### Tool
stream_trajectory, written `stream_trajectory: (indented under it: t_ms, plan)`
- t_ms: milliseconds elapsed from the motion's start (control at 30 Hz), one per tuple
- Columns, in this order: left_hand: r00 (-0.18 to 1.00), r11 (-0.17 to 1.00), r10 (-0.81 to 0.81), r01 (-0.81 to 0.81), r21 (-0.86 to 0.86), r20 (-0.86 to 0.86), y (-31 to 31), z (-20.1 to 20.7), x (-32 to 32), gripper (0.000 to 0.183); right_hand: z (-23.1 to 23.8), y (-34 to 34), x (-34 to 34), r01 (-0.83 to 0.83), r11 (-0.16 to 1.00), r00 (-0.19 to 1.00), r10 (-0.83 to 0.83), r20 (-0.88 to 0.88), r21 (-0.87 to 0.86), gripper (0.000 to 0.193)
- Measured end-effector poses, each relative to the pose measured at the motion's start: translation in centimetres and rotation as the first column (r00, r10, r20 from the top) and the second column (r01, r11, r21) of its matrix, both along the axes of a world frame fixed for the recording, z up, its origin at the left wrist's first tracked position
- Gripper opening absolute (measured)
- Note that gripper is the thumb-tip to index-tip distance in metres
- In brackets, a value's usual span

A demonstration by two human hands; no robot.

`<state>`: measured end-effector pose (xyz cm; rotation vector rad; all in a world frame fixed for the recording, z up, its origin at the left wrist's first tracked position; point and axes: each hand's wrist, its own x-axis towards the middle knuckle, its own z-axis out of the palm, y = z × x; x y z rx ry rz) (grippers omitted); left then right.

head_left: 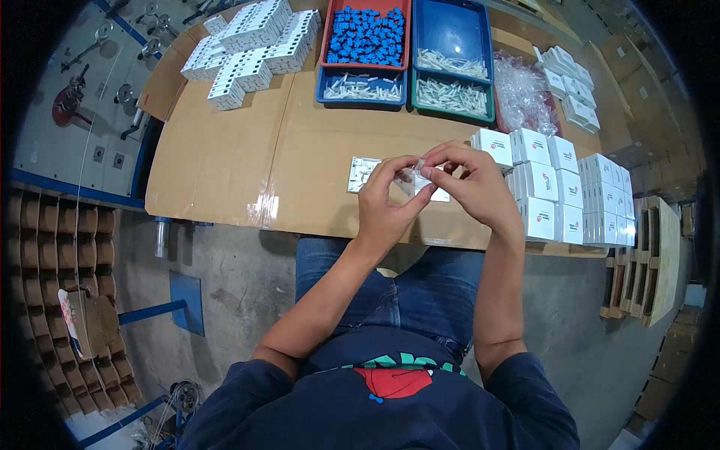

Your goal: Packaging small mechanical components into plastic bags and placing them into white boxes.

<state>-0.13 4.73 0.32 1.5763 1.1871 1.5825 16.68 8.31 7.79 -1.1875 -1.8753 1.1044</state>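
While both hands met above the surface [225, 165], the left hand [384, 206] and right hand [472, 184] each kept a fingertip grip pinching a small clear bag [421, 174]; a white plate [365, 172] lay just beyond the grip, so short, steady pulls suited best

Two hands, the left hand [386, 206] and the right hand [472, 184], meet over the table. Four trays stand behind them: one red tray [325, 37] and three blue or green ones [487, 45].
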Motion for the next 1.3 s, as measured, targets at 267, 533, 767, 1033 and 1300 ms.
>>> stream_trajectory:
  t_ms: [267,533,767,1033,1300]
  plan:
    - [0.998,1.0,0.012,-0.01,0.02,-0.063,0.3,-0.2,-0.2,0.039,-1.4,0.4,0.3,-0.076,0.992,0.992,0.065,-0.108,-0.098,0.022]
    - [0.996,0.992,-0.092,0.092,-0.085,0.0,0.6,-0.5,-0.6,0.052,-1.7,0.7,1.2,-0.125,0.984,0.992,0.129,0.019,-0.125,0.021]
    - [0.732,0.737,-0.127,0.521,-0.43,0.669,0.5,-1.7,-1.1,0.054,-3.5,1.4,1.5,0.048,0.999,0.998,-0.048,-0.032,0.006,0.019]
    - [0.622,0.656,-0.011,0.595,-0.464,0.783,0.4,-1.0,-1.0,0.035,-3.3,0.5,1.7,0.11,0.987,0.994,-0.107,0.028,-0.118,0.024]
    - [0.606,0.679,0.042,0.566,-0.467,0.794,0.0,-1.2,-1.0,0.026,-3.3,1.0,1.4,0.115,0.989,0.991,-0.12,-0.051,-0.092,0.023]
